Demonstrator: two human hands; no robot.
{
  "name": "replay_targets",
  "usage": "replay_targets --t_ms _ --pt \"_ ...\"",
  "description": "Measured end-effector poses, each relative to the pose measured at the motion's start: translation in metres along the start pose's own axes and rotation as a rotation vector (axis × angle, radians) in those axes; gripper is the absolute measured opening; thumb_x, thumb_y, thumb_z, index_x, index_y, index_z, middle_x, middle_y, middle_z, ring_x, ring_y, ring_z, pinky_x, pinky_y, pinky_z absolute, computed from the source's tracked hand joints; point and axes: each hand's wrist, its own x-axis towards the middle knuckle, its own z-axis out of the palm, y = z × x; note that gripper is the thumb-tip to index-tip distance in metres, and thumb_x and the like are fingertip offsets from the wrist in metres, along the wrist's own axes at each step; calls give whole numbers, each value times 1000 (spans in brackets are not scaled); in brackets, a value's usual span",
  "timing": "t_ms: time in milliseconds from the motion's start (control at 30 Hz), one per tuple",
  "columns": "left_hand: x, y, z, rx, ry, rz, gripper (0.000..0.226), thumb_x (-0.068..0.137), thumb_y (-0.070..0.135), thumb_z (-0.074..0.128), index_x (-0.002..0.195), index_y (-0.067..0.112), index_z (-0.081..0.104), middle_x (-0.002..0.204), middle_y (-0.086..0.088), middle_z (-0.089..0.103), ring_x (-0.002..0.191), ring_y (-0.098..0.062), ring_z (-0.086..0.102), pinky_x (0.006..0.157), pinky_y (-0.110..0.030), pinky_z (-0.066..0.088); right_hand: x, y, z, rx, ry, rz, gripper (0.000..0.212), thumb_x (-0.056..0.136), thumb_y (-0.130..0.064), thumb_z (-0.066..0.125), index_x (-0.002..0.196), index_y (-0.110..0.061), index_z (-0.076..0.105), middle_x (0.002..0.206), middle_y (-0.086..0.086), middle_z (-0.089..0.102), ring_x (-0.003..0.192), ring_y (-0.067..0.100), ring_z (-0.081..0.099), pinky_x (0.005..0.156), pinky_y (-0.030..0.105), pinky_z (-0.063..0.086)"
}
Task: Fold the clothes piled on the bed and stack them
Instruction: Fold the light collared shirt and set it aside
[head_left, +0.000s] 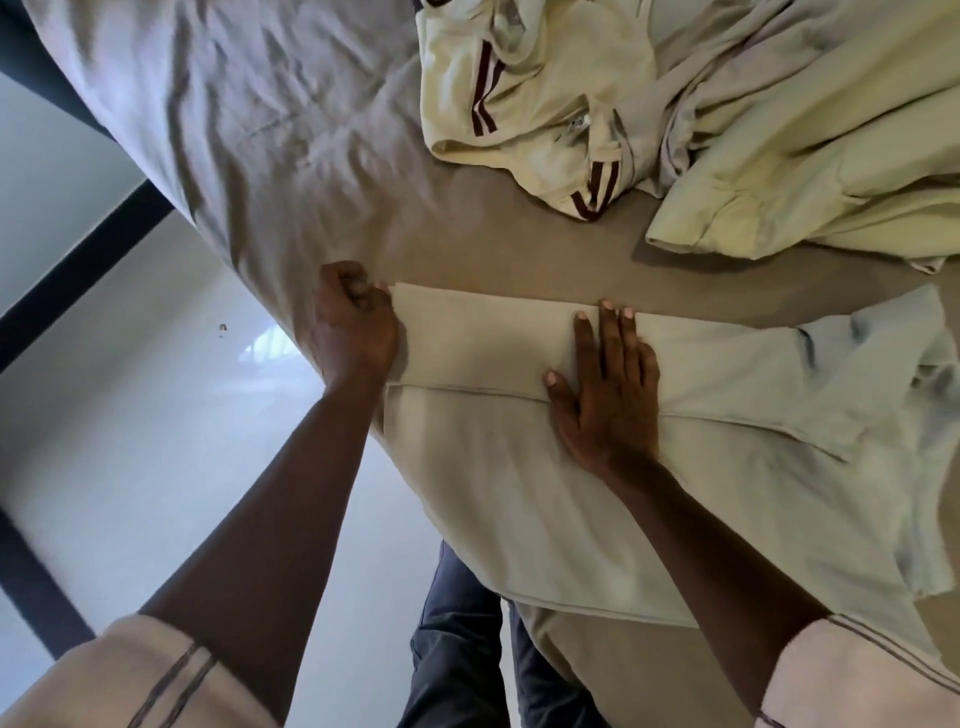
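Observation:
A cream garment (498, 478) lies spread flat at the near edge of the bed, with a strip of its far side folded over toward me. My left hand (353, 325) grips the left end of that folded strip with curled fingers. Flat on the fold near its middle lies my right hand (605, 384), fingers straight and pressing the cloth down. The garment's right end (857, 374) is rumpled. Farther back lies a pile of unfolded cream clothes (701, 119), one with dark red stripes (595, 189).
The bed (249, 130) wears a wrinkled taupe sheet. Its edge runs diagonally from upper left to lower middle, with pale shiny floor (130, 415) beyond it at left. My dark trousers (457, 639) show below the bed edge.

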Motion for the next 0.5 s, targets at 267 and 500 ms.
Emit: replay_targets --t_ms 267,500 --pt "-149 -60 -2 -65 -33 -176 86 86 49 75 154 29 28 157 3 37 142 -23 42 111 -50 36 -87 6 -14 223 102 173 61 93 -27 59 151 -11 45 157 14 42 148 33 35 119 54 28" --pt "-215 -128 -14 -314 -529 -510 73 56 70 86 112 26 69 110 9 76 102 -11 72 91 -37 58 -206 -1 -39 261 245 1002 64 84 -36 76 137 -12 50 125 17 55 117 39 53 93 45 41"
